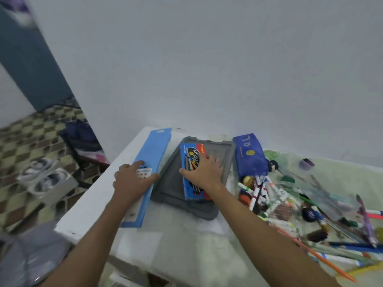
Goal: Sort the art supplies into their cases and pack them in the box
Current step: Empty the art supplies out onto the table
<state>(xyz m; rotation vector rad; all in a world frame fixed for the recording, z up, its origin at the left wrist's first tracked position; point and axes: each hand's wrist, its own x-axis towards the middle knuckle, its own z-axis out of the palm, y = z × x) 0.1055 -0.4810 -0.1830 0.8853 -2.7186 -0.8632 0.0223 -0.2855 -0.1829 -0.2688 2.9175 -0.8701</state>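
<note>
Matt grey plastic lid [170,183], glossy printed card box [191,162] — smooth blue plastic sleeve [152,150], shiny blue pouch [249,156]

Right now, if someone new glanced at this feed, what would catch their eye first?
Probably the right hand pressing a blue pencil box onto the grey tray mid-table. Then the left hand resting on the long light-blue case at the table's left edge. To the right, a heap of markers spills beside a blue pouch.

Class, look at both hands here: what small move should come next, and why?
Probably let the right hand release the blue pencil pack, since it already lies flat in the grey tray, then reach for the loose markers heaped beside it.
</note>
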